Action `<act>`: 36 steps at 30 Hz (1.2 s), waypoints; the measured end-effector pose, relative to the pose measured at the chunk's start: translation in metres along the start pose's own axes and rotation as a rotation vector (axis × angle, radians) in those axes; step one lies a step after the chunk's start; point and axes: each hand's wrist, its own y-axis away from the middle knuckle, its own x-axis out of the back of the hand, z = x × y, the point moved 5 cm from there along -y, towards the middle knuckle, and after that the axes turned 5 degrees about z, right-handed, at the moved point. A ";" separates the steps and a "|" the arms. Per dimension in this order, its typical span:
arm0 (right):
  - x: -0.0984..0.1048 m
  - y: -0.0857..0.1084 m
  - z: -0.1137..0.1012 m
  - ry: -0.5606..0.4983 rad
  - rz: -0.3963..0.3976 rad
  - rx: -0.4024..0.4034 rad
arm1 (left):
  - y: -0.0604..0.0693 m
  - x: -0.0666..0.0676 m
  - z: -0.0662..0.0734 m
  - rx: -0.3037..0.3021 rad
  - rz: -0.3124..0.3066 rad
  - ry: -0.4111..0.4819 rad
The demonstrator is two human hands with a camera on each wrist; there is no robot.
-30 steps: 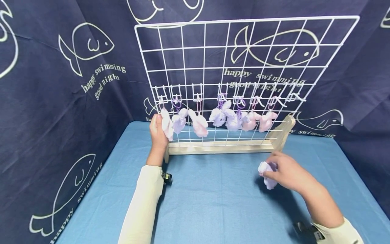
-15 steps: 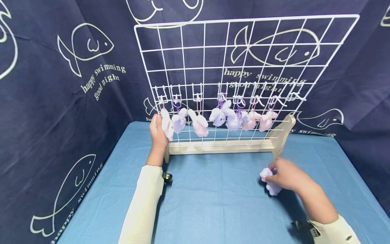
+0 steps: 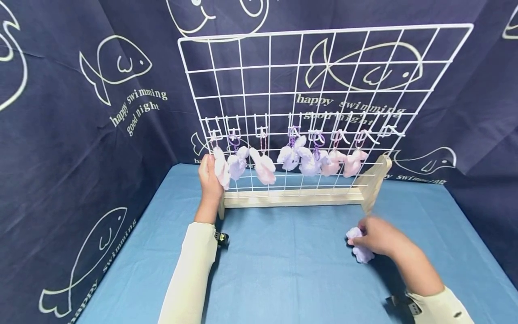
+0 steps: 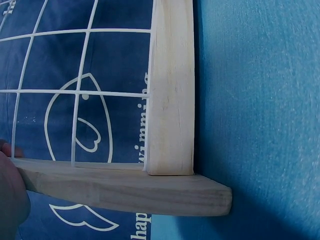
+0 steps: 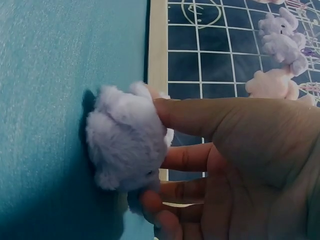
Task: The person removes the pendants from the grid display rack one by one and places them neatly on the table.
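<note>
A lilac plush keychain (image 3: 363, 255) is pinched between the thumb and fingers of my right hand (image 3: 384, 238), low over the blue cloth in front of the rack's right end. The right wrist view shows its fluffy body (image 5: 125, 137) close to the cloth; its ring or chain is hidden. At the rack's left end, my left hand (image 3: 210, 180) grips the wooden side piece (image 4: 120, 190), with its fingers mostly out of the left wrist view. Several pink and lilac plush keychains (image 3: 265, 168) hang in a row from hooks on the white wire grid (image 3: 285, 67).
A wooden bar (image 3: 291, 198) runs along the grid's bottom between two wooden side pieces. On the right of the row, a white hook (image 3: 388, 131) carries no plush. Dark blue fabric (image 3: 60, 148) with fish drawings surrounds the blue cloth-covered table (image 3: 283, 274).
My right hand has come down and slightly nearer to me with the lilac plush keychain. My left hand keeps its place on the rack's side piece.
</note>
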 end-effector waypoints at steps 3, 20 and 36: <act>-0.003 -0.001 0.002 -0.011 -0.011 0.003 | 0.001 0.000 0.000 0.003 -0.002 0.006; 0.016 0.000 -0.011 0.132 0.155 0.028 | 0.000 -0.001 0.003 0.010 0.006 0.014; 0.031 -0.032 -0.034 -2.044 -0.031 -0.172 | 0.002 0.000 0.000 0.018 0.006 0.021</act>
